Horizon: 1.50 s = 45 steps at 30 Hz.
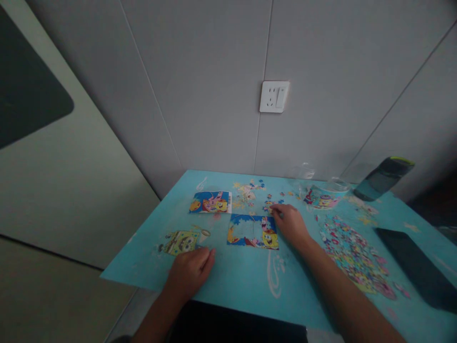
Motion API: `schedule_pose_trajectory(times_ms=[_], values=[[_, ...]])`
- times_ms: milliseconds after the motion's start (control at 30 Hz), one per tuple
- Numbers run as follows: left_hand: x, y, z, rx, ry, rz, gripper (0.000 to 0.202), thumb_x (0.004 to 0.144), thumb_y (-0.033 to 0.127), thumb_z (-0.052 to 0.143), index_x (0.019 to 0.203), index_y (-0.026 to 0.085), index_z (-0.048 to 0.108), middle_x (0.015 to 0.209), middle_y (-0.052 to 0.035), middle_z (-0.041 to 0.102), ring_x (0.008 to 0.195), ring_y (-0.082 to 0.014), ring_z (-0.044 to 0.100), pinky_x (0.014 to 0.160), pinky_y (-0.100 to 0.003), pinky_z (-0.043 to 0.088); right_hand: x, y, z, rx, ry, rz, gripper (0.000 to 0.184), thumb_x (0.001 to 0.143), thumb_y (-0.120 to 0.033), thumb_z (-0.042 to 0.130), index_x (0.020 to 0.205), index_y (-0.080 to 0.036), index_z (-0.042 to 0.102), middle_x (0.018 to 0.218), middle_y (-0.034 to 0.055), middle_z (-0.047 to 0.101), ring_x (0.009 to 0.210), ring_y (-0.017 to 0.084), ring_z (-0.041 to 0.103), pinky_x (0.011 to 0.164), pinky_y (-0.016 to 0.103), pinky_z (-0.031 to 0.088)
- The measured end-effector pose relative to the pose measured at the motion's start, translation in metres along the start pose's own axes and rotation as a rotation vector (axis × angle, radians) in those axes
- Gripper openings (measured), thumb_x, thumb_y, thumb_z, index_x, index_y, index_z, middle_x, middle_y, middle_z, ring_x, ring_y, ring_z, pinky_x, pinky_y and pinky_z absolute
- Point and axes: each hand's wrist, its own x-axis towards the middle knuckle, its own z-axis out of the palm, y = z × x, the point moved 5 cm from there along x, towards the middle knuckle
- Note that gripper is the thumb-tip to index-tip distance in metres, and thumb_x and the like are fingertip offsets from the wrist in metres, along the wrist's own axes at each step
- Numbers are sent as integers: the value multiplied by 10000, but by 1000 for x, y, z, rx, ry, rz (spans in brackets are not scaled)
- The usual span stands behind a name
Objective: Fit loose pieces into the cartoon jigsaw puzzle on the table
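Observation:
A partly built jigsaw frame (pixel 252 231) lies in the middle of a light blue table (pixel 235 281). My right hand (pixel 291 221) rests at the frame's upper right corner, fingers curled and pinched towards a few loose pieces (pixel 268 205); what they hold is too small to make out. My left hand (pixel 191 271) lies palm down on the table near the front left, fingers loosely together, holding nothing. Just beyond it is a yellow cartoon print (pixel 180 241) on the table. A finished picture card (pixel 211 202) lies further back.
A large heap of loose puzzle pieces (pixel 353 257) spreads at the right. A round puzzle tub (pixel 323 196) and a dark bottle (pixel 383 177) stand at the back right. A black phone (pixel 416 267) lies at the right edge. A wall socket (pixel 274 96) sits above.

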Motion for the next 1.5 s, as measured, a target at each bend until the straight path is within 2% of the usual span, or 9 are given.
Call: schedule_pose_trajectory(times_ms=[200, 667, 767, 933, 1100, 1200, 1333, 1400, 1500], values=[[1, 6, -1, 11, -38, 42, 354, 1016, 235, 476, 664, 192, 479, 585, 36, 513, 513, -99, 504, 571, -281, 340, -1, -1, 2, 7, -15, -16, 293, 954, -229, 504, 1113, -219, 750, 1083, 65, 761, 1018, 239, 672, 931, 348, 474], [-5, 11, 2, -18, -17, 70, 293, 1001, 212, 502, 709, 206, 524, 626, 19, 568, 573, -145, 574, 590, -314, 403, -1, -7, 2, 9, -17, -54, 273, 947, -214, 519, 1092, -209, 750, 1073, 58, 762, 999, 247, 673, 931, 365, 482], [-6, 14, 0, -29, -8, 79, 267, 1001, 212, 500, 738, 212, 544, 648, 17, 586, 589, -159, 588, 594, -329, 417, 9, -14, 5, 9, -68, -63, 255, 939, -242, 549, 1102, -205, 742, 1081, 71, 754, 993, 248, 672, 923, 361, 484], [-4, 18, -5, -50, 27, 91, 261, 991, 201, 514, 732, 216, 540, 635, 20, 575, 565, -164, 576, 578, -341, 423, 38, -34, 23, 15, -227, -58, 271, 912, -342, 626, 1125, -219, 740, 996, 79, 748, 919, 235, 679, 839, 325, 496], [0, 19, -11, -72, 22, 116, 265, 971, 179, 533, 709, 214, 519, 625, 23, 553, 559, -156, 559, 572, -332, 416, 58, -42, 32, 21, -261, -30, 227, 903, -358, 638, 1025, -209, 758, 915, 83, 732, 854, 222, 652, 782, 315, 467], [8, 21, -19, -52, 17, 188, 265, 956, 162, 551, 700, 213, 507, 613, 27, 537, 544, -153, 534, 561, -330, 401, 62, -39, 35, 60, -292, -6, 173, 875, -345, 668, 935, -211, 760, 888, 61, 732, 805, 196, 641, 721, 288, 452], [34, 31, -28, -24, -18, 372, 245, 945, 173, 574, 713, 211, 504, 598, 37, 516, 537, -146, 509, 552, -322, 392, 65, -35, 35, 116, -310, 44, 145, 836, -326, 705, 879, -194, 749, 826, 37, 734, 714, 165, 631, 639, 263, 435], [52, 39, -25, 3, -68, 497, 221, 948, 191, 565, 736, 210, 507, 599, 37, 513, 530, -147, 504, 525, -316, 378, 64, -36, 30, 133, -305, 61, 124, 838, -297, 696, 867, -187, 745, 799, 30, 736, 691, 158, 633, 630, 260, 438], [79, 49, -9, 8, -120, 648, 179, 951, 175, 524, 774, 201, 524, 640, 15, 552, 561, -153, 544, 509, -307, 390, 50, -43, 13, 223, -279, 70, 145, 871, -292, 653, 864, -187, 754, 809, 30, 749, 707, 161, 651, 671, 270, 469]])
